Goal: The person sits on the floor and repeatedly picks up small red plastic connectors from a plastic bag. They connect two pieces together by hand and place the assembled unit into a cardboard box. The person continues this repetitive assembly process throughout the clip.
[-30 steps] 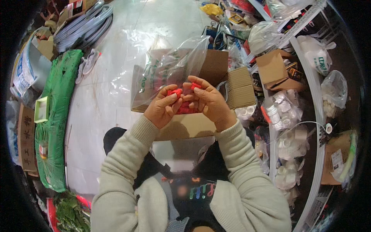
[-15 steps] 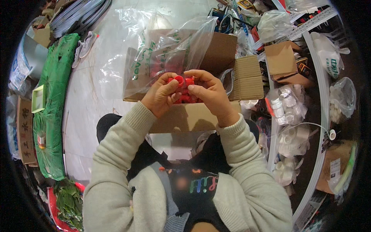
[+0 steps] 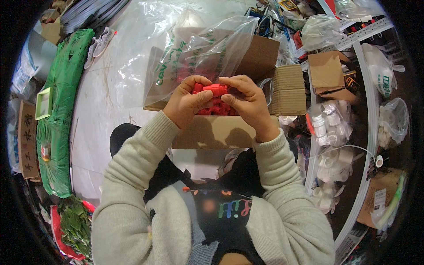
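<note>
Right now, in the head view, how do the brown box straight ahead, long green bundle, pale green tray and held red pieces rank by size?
1. Brown box
2. Long green bundle
3. Unranked: pale green tray, held red pieces; they look alike.

The left hand and right hand partly hide the red pieces between them; whether these join is unclear.

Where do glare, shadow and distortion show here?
Head view: glare streaks the clear plastic bag; same view, shadows darken the cardboard box front; same view, the white shelf rail bows near the rim; same view, red pieces at the fingers look fairly clear.
</note>
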### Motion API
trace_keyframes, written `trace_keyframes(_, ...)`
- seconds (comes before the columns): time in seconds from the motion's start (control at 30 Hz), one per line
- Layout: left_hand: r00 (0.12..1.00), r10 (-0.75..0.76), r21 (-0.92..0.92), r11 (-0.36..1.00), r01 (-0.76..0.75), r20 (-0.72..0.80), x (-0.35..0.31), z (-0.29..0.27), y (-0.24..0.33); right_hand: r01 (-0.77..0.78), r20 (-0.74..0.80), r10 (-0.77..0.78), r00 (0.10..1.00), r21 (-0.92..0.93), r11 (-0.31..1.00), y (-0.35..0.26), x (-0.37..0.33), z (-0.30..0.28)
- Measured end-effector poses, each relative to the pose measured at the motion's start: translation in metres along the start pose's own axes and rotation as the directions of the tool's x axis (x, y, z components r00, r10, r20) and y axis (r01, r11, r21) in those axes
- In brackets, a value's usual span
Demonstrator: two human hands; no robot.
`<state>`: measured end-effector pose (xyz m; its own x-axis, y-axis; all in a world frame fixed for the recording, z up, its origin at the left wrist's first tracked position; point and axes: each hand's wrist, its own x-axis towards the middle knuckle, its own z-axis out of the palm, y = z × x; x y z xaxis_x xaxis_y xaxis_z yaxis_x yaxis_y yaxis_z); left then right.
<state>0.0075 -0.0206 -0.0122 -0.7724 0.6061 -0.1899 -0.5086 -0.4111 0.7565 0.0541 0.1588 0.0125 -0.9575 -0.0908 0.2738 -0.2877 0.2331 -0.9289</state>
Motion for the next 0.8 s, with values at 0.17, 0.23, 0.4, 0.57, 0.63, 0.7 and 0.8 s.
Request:
trace_keyframes(0.17, 0.998, -0.047, -0.022, 0.999, 0.049, 0.048, 0.0, -0.006, 0.0, 0.083, -0.009, -0.083, 0.996, -0.067, 0.994, -0.006, 0.0, -0.001)
trace_keyframes(0.23, 0.998, -0.055, 0.039, 0.998, 0.054, 0.022, 0.0, -0.004, 0.001, 0.113, -0.02, -0.116, 0.993, -0.087, 0.99, -0.006, 0.001, -0.001)
trace_keyframes(0.4, 1.0, 0.014, 0.136, 0.991, -0.016, 0.014, 0.0, -0.002, -0.002, 0.052, -0.132, -0.064, 0.989, -0.095, 0.994, 0.001, -0.002, 0.002)
trace_keyframes(0.57, 0.997, 0.066, 0.218, 0.973, -0.07, 0.026, -0.002, 0.0, 0.002, 0.0, 0.076, 0.004, 0.997, -0.049, 0.999, 0.003, -0.006, -0.014)
trace_keyframes(0.63, 0.997, 0.075, 0.223, 0.972, -0.078, 0.023, 0.0, -0.002, 0.0, 0.007, 0.057, -0.007, 0.998, 0.01, 1.0, -0.007, -0.009, -0.015)
trace_keyframes(0.7, 0.997, 0.068, 0.235, 0.969, -0.074, 0.033, 0.0, -0.002, 0.001, 0.05, -0.012, -0.049, 0.999, 0.056, 0.997, -0.015, -0.007, -0.012)
trace_keyframes(0.8, 0.997, 0.063, 0.204, 0.976, -0.072, 0.055, 0.0, -0.002, 0.002, -0.012, -0.015, 0.011, 1.0, -0.07, 0.998, -0.002, -0.004, -0.016)
